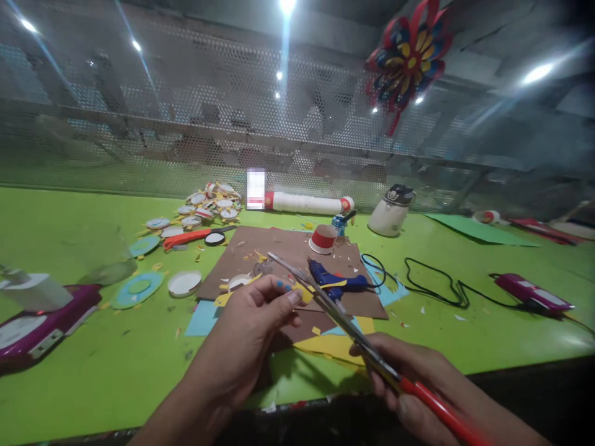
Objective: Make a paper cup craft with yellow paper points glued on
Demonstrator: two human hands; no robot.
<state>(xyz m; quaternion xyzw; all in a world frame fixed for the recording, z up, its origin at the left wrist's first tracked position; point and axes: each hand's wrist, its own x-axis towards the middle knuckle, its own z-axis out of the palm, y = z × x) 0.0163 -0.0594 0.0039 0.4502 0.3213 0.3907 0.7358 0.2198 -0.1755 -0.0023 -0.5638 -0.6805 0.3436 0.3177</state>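
At the centre of the frame, a small piece of yellow paper [304, 293] is pinched between thumb and forefinger of the left hand [251, 328]. Scissors [348, 326] with red handles run from the centre to the lower right; the right hand [416, 359] grips them near the handles. Blades lie alongside the paper; whether they touch it cannot be told. Just behind, a blue glue gun [325, 274] lies on a brown sheet [274, 244], a yellow strip across it. A red and white cup [324, 238] stands upside down on the sheet's far part. Left of centre lie a white lid [185, 284], an orange cutter [190, 237] and a pile of paper discs [211, 204]. At middle right, a black cord joins the glue gun to a purple power strip [532, 292].
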